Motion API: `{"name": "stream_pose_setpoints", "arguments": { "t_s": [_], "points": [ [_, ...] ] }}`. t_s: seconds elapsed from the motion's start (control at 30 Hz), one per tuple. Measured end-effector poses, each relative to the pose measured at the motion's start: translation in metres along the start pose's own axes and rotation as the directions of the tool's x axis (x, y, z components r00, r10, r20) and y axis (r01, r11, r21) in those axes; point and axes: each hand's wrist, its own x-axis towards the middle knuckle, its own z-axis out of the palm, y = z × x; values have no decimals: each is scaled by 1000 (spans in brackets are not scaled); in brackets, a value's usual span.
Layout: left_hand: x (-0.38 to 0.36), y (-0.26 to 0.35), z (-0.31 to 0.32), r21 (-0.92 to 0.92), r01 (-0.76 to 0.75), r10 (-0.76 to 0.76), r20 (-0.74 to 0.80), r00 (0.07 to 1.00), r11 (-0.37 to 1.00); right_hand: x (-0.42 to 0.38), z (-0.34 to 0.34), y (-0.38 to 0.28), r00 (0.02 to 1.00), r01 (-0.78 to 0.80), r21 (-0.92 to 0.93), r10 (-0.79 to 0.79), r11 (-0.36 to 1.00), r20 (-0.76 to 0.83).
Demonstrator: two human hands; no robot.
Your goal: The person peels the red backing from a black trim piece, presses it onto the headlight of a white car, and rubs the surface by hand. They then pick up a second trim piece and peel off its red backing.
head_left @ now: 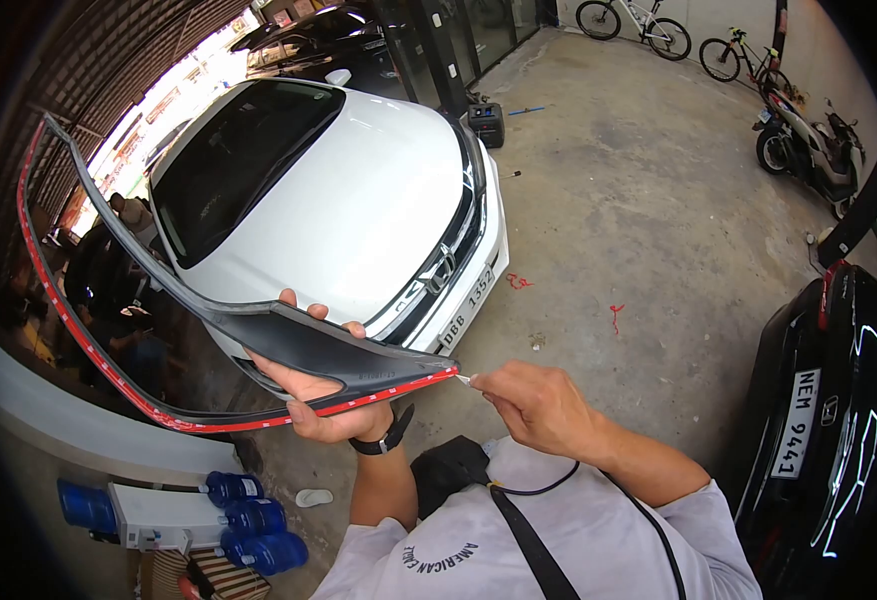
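My left hand (310,402) is wrapped around a long, curved black plastic car trim piece (303,338), its fingers reaching over the far edge and the thumb at the near edge. A thin arm of the trim loops far out to the left. Red-backed adhesive tape (403,387) runs along the near edge. At the pointed right end, my right hand (533,405) pinches a small pale, pointed piece (464,380) against the tape's end. What this piece belongs to is hidden in the fingers.
A white car (338,190) stands just ahead, and a black car (818,410) at the right. Red scraps (615,318) lie on the concrete floor (608,200). Blue water bottles (256,517) stand lower left. A scooter (808,140) and bicycles (643,25) are at the back right.
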Motion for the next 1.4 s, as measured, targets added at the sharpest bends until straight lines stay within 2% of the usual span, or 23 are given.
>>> {"name": "stream_pose_setpoints", "arguments": {
  "t_s": [0.5,0.67,0.87,1.23,1.4],
  "points": [
    [0,2,2,-3,-1,1,12,1000,1000,0,-3,-3,1000,-2,-28,2,1000,-1],
    [-1,1,3,66,4,-3,-23,1000,998,0,0,-4,999,-12,1,12,1000,-33],
    [-1,2,8,54,3,2,-90,996,999,0,-1,-6,1000,-27,-1,27,1000,-13],
    [-2,1,7,47,16,-13,-71,997,999,2,-7,-12,991,-75,-96,85,993,102],
    [-2,3,9,30,15,-13,-68,998,999,1,-5,-11,990,-94,-70,101,993,94]
  ]
}}
